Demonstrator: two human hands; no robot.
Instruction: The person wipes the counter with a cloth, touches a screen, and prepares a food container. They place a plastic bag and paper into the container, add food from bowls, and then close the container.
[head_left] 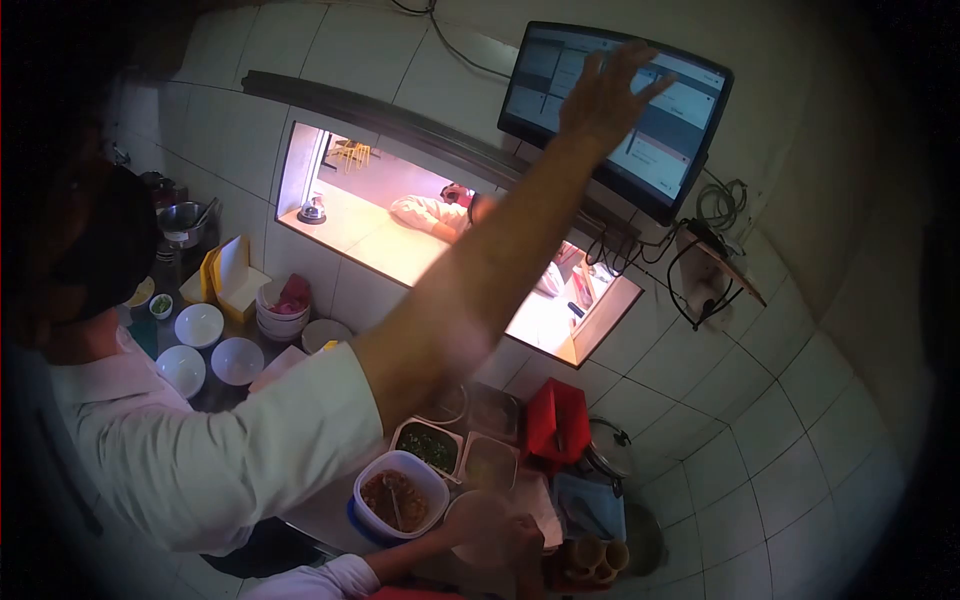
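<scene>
A round, pale, flat-looking thing (482, 528), blurred and perhaps a lid or a bowl, is between my hands at the bottom of the view. My left hand (452, 530) grips its left edge. At its right edge is my right hand (526, 543), closed, with its fingers partly in shadow. Just left of them stands a white tub (361, 500) of reddish-brown sauce with a spoon in it. Behind it are a metal pan of chopped greens (428, 445) and a pan of pale contents (490, 462).
A co-worker's arm (450, 300) reaches across to a wall-mounted screen (620, 110), fingers spread over it. White bowls (237, 361) and yellow boxes (235, 280) stand left. A red bin (556, 422), a blue-white tray (590, 505) and brown cups (595, 558) are at right.
</scene>
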